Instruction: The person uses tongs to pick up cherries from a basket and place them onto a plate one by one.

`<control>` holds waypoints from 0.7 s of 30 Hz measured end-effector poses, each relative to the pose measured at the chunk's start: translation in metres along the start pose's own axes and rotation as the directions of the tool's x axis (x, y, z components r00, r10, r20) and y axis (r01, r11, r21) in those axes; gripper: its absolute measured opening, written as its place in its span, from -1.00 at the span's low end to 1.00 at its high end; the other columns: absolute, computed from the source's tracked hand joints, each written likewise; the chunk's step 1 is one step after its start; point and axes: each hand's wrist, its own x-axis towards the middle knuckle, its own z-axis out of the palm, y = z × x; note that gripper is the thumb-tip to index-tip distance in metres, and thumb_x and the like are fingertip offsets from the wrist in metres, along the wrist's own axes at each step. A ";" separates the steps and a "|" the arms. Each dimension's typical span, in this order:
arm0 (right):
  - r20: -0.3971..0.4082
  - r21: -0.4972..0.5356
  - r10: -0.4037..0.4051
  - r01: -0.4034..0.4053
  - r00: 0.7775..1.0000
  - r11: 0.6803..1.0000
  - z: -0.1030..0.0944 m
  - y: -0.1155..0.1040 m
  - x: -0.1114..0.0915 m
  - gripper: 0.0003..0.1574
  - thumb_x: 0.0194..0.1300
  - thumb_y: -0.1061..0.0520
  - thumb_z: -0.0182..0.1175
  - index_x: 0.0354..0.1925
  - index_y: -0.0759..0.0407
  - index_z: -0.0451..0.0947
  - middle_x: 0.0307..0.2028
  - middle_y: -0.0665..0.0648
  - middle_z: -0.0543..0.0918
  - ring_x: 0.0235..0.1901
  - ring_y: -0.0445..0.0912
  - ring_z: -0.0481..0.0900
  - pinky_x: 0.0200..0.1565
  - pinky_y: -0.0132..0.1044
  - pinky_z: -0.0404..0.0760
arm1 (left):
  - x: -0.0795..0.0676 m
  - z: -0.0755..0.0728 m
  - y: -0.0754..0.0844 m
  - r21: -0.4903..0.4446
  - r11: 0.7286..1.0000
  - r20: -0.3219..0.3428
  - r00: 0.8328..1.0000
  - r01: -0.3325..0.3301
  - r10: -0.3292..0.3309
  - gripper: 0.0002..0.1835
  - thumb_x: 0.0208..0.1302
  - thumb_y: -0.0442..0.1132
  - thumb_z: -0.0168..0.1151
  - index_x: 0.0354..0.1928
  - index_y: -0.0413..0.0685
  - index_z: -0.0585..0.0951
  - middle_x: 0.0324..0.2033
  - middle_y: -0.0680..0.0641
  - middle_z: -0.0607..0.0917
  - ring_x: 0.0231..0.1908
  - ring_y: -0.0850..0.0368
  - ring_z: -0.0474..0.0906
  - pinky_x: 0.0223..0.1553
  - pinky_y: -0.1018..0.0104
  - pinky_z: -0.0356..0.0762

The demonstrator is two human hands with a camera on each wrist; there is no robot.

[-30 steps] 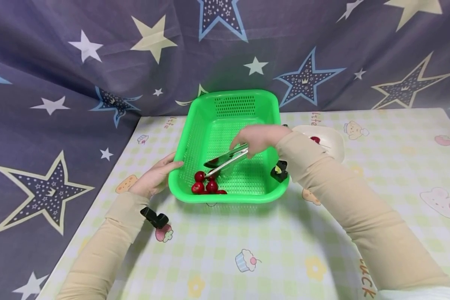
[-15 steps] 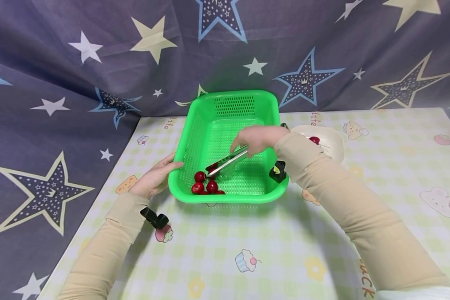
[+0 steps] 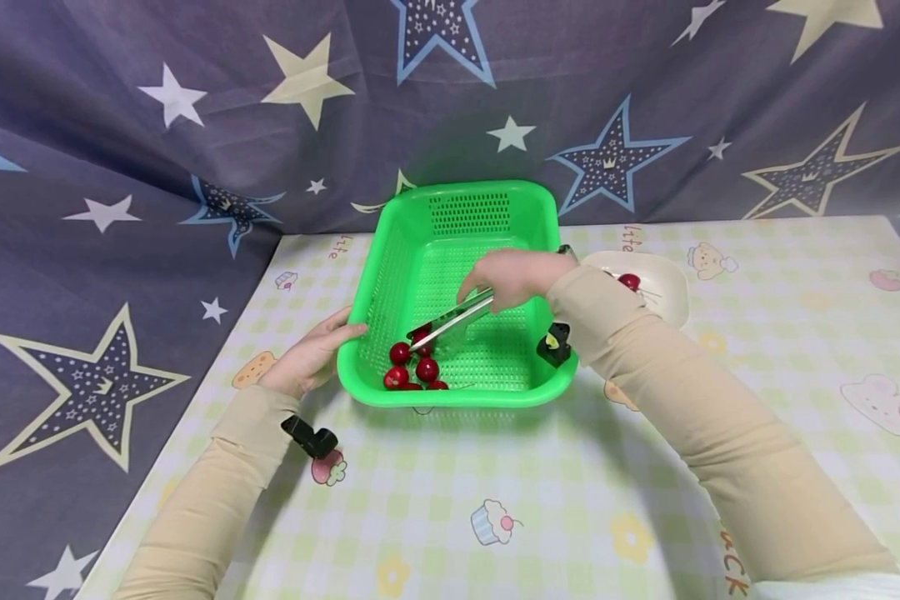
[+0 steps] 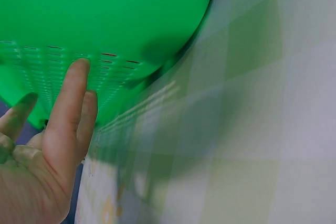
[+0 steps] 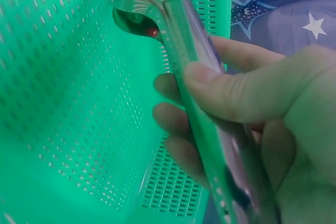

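In the head view, my right hand reaches into a green basket and grips metal tongs. The right wrist view shows the thumb on one arm of the tongs and fingers curled round the other side. The tips of the tongs are at a red cherry near the basket's front left corner. Several more cherries lie bunched beside it. My left hand is at the basket's left side, its thumb over the rim. Its other fingers are straight against the outer wall in the left wrist view.
Right of the basket stands a white dish with a cherry and thin stems, partly behind my right sleeve. A checked cloth covers the table. A dark curtain with stars hangs close behind the basket.
The arms of the tongs have drawn closer together at the cherry. The cherries beside the tips have shifted slightly, and a stem now shows near the front wall. My left hand stays in place.
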 end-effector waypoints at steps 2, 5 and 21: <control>-0.013 0.000 -0.007 0.007 1.000 1.000 -0.001 0.000 -0.001 -0.36 0.04 0.44 0.21 0.12 0.10 0.55 0.08 0.14 0.61 0.06 0.08 0.53 0.15 -0.08 0.51 | 0.000 0.000 0.000 0.005 1.000 -0.001 1.000 -0.001 0.001 -0.32 0.44 -0.25 -0.10 0.49 -0.10 -0.11 -0.04 0.07 0.50 -0.18 0.24 0.61 -0.11 0.38 0.64; -0.024 -0.002 -0.005 0.005 1.000 1.000 -0.003 0.000 -0.004 -0.37 0.05 0.43 0.22 0.12 0.10 0.55 0.08 0.13 0.61 0.06 0.08 0.53 0.15 -0.08 0.51 | 0.000 0.001 0.000 0.007 1.000 0.002 1.000 -0.005 0.005 -0.32 0.44 -0.25 -0.11 0.49 -0.10 -0.11 -0.05 0.07 0.51 -0.19 0.24 0.61 -0.11 0.38 0.64; -0.061 0.014 0.004 -0.004 0.998 1.000 -0.009 0.003 -0.012 -0.39 0.07 0.38 0.28 0.12 0.08 0.56 0.08 0.10 0.62 0.06 0.07 0.54 0.16 -0.06 0.50 | 0.000 0.000 0.000 -0.014 1.000 0.014 1.000 -0.012 0.012 -0.32 0.44 -0.27 -0.10 0.49 -0.11 -0.12 -0.05 0.07 0.53 -0.18 0.24 0.62 -0.11 0.38 0.64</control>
